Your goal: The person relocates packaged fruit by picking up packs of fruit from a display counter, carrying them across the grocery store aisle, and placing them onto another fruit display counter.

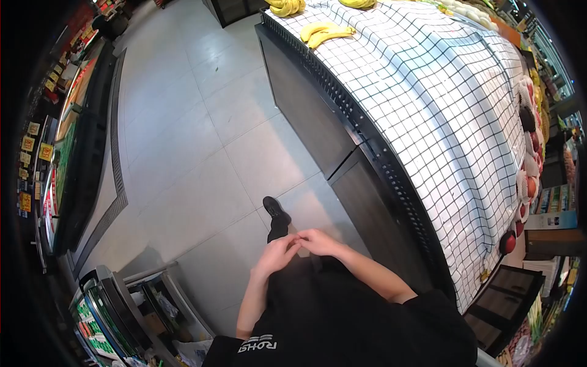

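My left hand [278, 252] and my right hand [319, 242] meet in front of my black shirt, fingertips touching. The fingers of both are bent and pressed together. Whatever they may hold between them is hidden or too small to name. Below them a black shoe [276, 211] stands on the grey tiled floor. To the right is a display stand covered with a white cloth with a black grid [422, 104], apart from both hands. Yellow bananas [327, 33] lie at its far left corner.
The stand's dark side panel [306, 122] runs along my right. Red fruit [507, 242] lines the cloth's far right edge. Shelves with price tags [46, 151] stand at left. A metal-framed cart or rack [162, 300] is near at lower left.
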The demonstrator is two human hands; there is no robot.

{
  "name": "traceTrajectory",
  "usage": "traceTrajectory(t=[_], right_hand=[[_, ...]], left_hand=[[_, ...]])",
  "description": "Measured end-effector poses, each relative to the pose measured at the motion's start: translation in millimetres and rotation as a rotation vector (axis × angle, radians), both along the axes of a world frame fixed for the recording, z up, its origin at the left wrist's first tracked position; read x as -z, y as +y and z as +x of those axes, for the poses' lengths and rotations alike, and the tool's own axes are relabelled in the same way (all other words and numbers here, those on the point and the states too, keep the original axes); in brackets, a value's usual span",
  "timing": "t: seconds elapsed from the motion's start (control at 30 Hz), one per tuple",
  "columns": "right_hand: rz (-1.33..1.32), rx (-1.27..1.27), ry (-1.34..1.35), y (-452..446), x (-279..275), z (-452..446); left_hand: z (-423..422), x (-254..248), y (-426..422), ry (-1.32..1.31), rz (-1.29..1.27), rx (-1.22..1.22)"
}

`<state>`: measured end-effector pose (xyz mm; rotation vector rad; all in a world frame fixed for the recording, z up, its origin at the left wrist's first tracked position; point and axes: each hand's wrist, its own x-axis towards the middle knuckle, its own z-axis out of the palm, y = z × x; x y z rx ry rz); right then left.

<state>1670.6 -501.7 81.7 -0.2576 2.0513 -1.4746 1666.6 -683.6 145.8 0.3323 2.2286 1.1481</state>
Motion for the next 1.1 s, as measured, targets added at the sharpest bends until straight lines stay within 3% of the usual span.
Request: traceTrajectory(t=[0.23,0.4,0.53,0.87,1.1], right_hand=[[0.101,-0.006,0.095,-49.2,-19.5,-139.9],[-0.066,0.119,0.180,-96.2,-25.0,-221.9],[-0.056,0.102,0.102,-113.4,-28.3,-264.9],[0.018,0.080,0.117,-118.4,-9.0,-377.8],[-0.053,0.152,0.118,-106.5,-12.9,-511.5]], left_hand=[[-135.7,11.7,-57.4,0.119,0.136,-0.003],[-235.0,-16.3,-98.5,0.129,0.154,0.026],[-282.9,-14.6,-122.6,0.149,0.081,0.084],[-399.7,0.0,-124.7,-0.008,0.059,0.119],[-533.2,5.3,-115.9,0.103,0.101,0.113]])
